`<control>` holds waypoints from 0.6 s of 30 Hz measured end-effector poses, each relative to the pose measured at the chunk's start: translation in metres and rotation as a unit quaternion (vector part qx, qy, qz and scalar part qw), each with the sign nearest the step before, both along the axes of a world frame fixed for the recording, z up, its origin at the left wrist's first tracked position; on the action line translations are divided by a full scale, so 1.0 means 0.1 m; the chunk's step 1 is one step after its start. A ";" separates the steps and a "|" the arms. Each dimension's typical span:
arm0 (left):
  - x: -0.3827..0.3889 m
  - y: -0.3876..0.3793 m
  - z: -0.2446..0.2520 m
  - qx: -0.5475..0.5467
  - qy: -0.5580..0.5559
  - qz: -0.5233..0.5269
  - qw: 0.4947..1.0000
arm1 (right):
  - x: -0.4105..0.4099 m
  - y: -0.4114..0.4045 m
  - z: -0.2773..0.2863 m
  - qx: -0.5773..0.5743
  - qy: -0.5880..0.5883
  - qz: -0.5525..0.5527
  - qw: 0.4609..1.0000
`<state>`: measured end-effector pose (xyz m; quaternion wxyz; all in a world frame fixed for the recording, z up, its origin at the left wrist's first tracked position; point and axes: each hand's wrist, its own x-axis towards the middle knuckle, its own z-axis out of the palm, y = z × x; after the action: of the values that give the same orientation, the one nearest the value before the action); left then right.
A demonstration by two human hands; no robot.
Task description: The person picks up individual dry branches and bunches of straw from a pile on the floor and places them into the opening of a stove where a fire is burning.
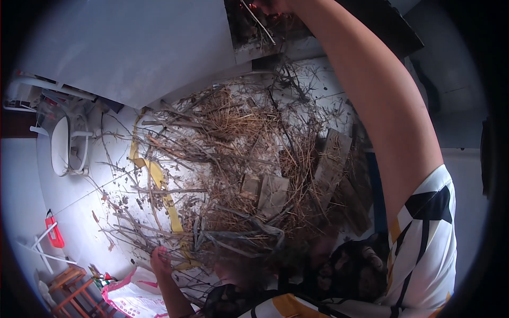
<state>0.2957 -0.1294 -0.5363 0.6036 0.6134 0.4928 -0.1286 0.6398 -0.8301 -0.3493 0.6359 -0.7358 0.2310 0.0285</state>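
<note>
My right hand [274, 6] is at the top edge, at the mouth of a dark stove opening [246, 30] where embers glow red. A thin pale stick [260, 24] slants down beside the fingers; whether the hand grips it cannot be made out. Low on the left, my left hand [161, 258] closes around thin twigs [135, 234] lying over the floor. Between the hands spread dry straw [238, 119], branches and several wood pieces, among them a short block [273, 194] and a longer plank [332, 159]. A yellow strap [157, 175] winds along the left of the pile.
A large pale panel [131, 43] fills the upper left. A white chair-like object [60, 147] stands at the left. Lower left are a wooden stool [71, 290], a red item [54, 232] and a pink-and-white printed bag [135, 298]. My knees are close below the pile.
</note>
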 end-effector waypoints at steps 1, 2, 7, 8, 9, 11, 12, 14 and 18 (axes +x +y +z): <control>0.00 0.01 0.00 -0.006 0.001 -0.012 1.000 | -0.04 -0.05 -0.10 -0.004 0.007 -0.006 1.000; 0.01 -0.01 0.03 -0.002 0.001 -0.010 1.000 | -0.13 0.03 -0.09 -0.004 0.014 -0.010 1.000; 0.03 0.00 0.05 -0.003 -0.008 -0.006 1.000 | -0.76 0.32 0.12 -0.034 -0.065 -0.047 0.996; 0.01 0.04 0.03 -0.004 -0.009 -0.008 1.000 | -0.83 0.33 0.16 -0.007 -0.103 -0.058 0.993; 0.00 0.05 0.00 -0.004 -0.034 -0.044 0.998 | -0.90 0.20 0.06 0.000 -0.089 -0.047 0.995; 0.02 0.00 0.03 -0.005 -0.063 -0.078 0.995 | -1.22 0.15 -0.10 -0.112 -0.092 -0.053 0.988; 0.06 -0.11 0.10 -0.001 -0.048 -0.042 0.998 | -1.36 0.08 -0.20 -0.134 -0.037 -0.039 0.989; 0.06 -0.16 0.17 0.006 -0.037 -0.004 0.999 | -1.53 -0.07 -0.61 -0.200 0.064 -0.016 0.978; 0.09 -0.16 0.11 0.005 -0.024 0.002 1.000 | -1.73 -0.23 -1.85 -0.488 0.066 0.003 0.870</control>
<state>0.3045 -0.1457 -0.5248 0.6122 0.6186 0.4799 -0.1106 0.4668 -0.8533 -0.5341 0.1786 -0.9496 0.2548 -0.0375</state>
